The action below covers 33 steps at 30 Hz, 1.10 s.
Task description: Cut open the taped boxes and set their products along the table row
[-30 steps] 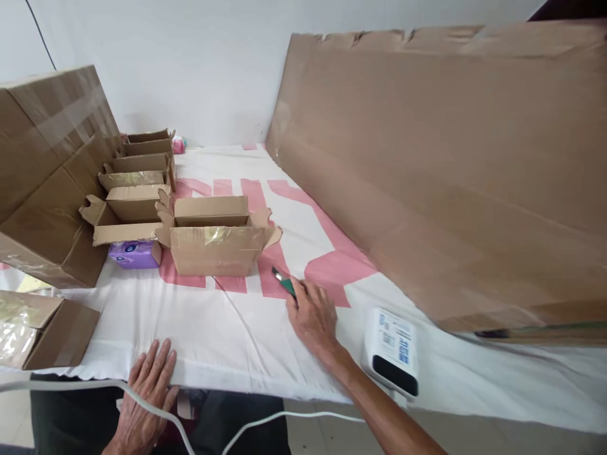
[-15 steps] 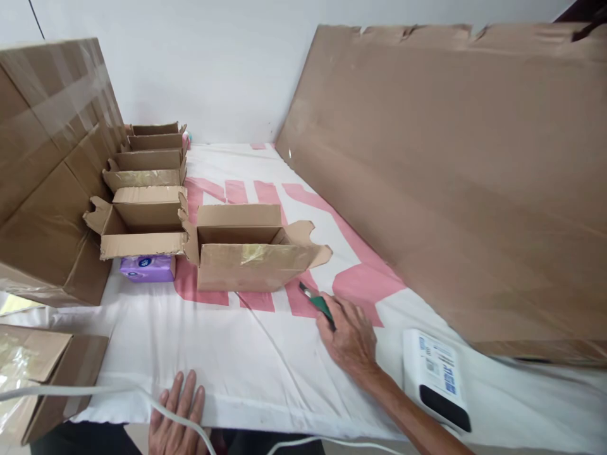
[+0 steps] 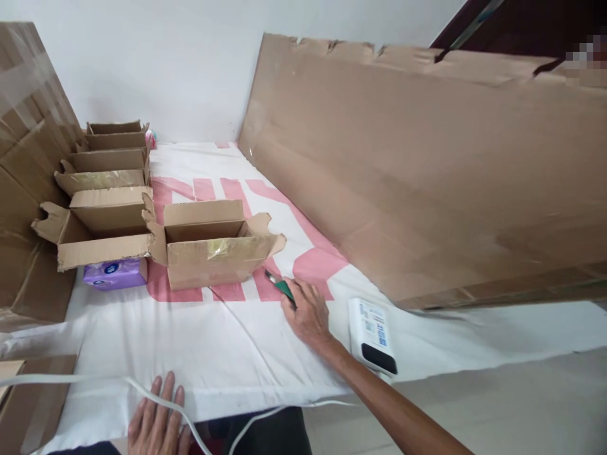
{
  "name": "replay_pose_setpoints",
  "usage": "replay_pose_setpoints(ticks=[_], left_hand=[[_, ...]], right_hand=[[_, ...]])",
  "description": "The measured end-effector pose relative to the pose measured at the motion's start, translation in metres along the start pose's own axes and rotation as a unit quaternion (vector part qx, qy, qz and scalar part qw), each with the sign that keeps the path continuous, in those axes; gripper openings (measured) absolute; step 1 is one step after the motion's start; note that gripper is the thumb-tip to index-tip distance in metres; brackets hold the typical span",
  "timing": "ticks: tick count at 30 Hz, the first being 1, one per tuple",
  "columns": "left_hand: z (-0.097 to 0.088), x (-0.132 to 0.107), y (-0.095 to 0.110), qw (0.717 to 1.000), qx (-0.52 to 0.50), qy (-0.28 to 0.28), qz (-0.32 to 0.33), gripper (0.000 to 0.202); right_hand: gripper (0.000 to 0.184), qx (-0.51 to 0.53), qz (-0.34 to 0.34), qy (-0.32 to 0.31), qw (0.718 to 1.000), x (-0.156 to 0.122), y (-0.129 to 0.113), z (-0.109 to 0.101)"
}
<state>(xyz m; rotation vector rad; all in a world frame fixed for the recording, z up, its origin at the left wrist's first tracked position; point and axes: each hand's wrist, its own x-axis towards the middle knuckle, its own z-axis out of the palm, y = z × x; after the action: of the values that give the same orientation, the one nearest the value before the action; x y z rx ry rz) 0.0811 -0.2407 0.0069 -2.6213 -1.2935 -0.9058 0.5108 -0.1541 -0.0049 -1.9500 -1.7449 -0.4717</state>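
Observation:
My right hand (image 3: 307, 311) is closed around a green utility knife (image 3: 286, 291), its blade end pointing up and left over the pink print of the white cloth. Just left of the knife stands an open cardboard box (image 3: 213, 262) with its flaps up. My left hand (image 3: 157, 417) lies flat with fingers stretched on the cloth's near edge, holding nothing; a white cable (image 3: 90, 379) runs across it. A second open box (image 3: 107, 246) stands further left, and a purple tissue pack (image 3: 116, 275) sits in front of it.
More open boxes (image 3: 104, 180) line the left side against a large taped carton (image 3: 28, 158). A tall cardboard sheet (image 3: 403, 177) leans along the right. Near my right forearm lies a white device (image 3: 372, 335) with a label. Another carton (image 3: 40, 395) is at lower left.
The view has turned to the right, so everything appears shifted left. My right hand still holds the utility knife beside the box, and my left hand stays flat on the edge.

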Motion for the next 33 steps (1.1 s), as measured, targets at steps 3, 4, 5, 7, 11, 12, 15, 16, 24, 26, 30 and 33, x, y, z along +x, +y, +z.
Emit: replay_pose_setpoints(ticks=[3,4,5,7,11,12,15,16,24,26,30,33], left_hand=[[-0.001,0.000,0.000,1.000,0.010,0.007,0.002,0.068],[-0.001,0.000,-0.002,1.000,0.020,0.008,0.008,0.069],[-0.001,0.000,-0.003,0.999,0.034,0.010,0.019,0.071],[-0.001,-0.001,-0.009,0.997,0.063,0.016,0.051,0.074],[0.001,-0.001,-0.018,0.990,0.099,0.026,0.092,0.075],[0.001,-0.001,-0.018,0.990,0.103,0.028,0.089,0.075],[-0.001,0.003,-0.016,0.990,0.110,0.034,0.079,0.074],[-0.003,0.004,-0.014,0.990,0.111,0.036,0.078,0.073],[-0.012,0.011,-0.010,0.985,0.125,0.070,0.096,0.055],[-0.009,0.009,-0.011,0.984,0.128,0.075,0.096,0.051],[-0.001,0.000,-0.015,0.984,0.130,0.082,0.090,0.048],[0.006,-0.006,-0.018,0.984,0.136,0.087,0.072,0.049]], right_hand=[[0.040,0.003,0.008,-0.007,1.000,0.000,-0.001,0.001],[0.040,0.005,0.011,-0.011,1.000,0.000,-0.001,0.001],[0.040,0.007,0.013,-0.014,1.000,0.000,-0.001,0.002],[0.040,0.011,0.019,-0.018,1.000,0.001,-0.002,0.003],[0.042,0.019,0.030,-0.024,0.999,0.003,-0.004,0.006],[0.043,0.019,0.031,-0.025,0.999,0.004,-0.005,0.006],[0.042,0.016,0.026,-0.029,0.999,0.007,-0.007,0.006],[0.041,0.014,0.026,-0.030,0.999,0.007,-0.008,0.006],[0.041,-0.010,0.028,-0.043,0.999,0.010,-0.013,0.009],[0.040,-0.015,0.029,-0.040,0.999,0.011,-0.014,0.010],[0.040,-0.020,0.033,-0.029,0.999,0.012,-0.017,0.013],[0.038,-0.021,0.032,-0.022,0.999,0.012,-0.020,0.013]])
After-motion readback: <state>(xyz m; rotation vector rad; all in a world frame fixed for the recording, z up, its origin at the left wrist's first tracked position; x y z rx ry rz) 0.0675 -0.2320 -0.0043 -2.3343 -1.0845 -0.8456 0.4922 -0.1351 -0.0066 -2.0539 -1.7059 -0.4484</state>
